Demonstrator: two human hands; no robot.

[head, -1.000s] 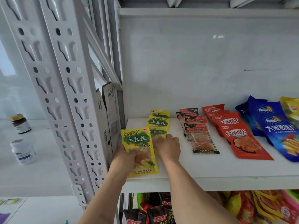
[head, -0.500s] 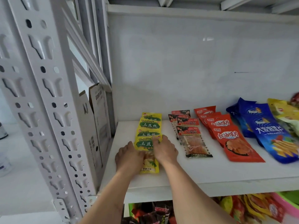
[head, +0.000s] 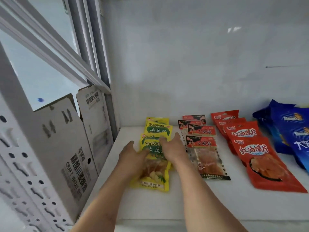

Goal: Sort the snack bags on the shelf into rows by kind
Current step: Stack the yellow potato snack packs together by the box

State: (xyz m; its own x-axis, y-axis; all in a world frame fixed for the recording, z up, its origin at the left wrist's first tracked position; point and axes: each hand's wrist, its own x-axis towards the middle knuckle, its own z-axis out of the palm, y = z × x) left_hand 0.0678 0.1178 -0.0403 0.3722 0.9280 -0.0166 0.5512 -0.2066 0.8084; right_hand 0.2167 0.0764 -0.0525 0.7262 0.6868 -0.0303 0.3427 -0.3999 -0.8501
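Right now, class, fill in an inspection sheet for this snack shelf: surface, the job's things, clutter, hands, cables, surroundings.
Surface: white shelf, bags lying flat in rows running front to back.
Job's things: yellow bags at the left, then clear-and-red bags, red bags, blue bags.
Clutter: cardboard boxes standing at the shelf's left end.
Hands: left hand and right hand rest on the front yellow bag, fingers fairly straight.
Cables: nothing seen.
Surroundings: white back wall; perforated rack post at the left.
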